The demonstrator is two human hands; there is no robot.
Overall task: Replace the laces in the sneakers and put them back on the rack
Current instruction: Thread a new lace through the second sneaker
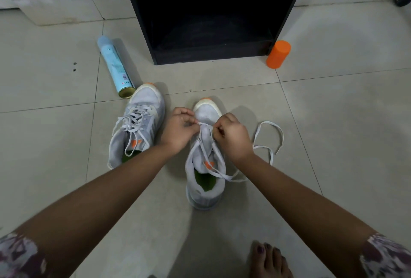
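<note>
Mid-floor [333,122], left hand [178,129], right hand [233,138] pinching lace [219,173]

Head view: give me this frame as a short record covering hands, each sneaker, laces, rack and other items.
left hand: pinches white flat lace at the front eyelets
right hand: pinches the same lace
grey mesh sneaker under the hands: barely laced, ends trailing
grey mesh sneaker on the left: laced, untied
loose white lace: on the floor, right of the hands
black open rack: behind the sneakers
other: light-blue spray can lying down; orange plastic cylinder upright
</note>
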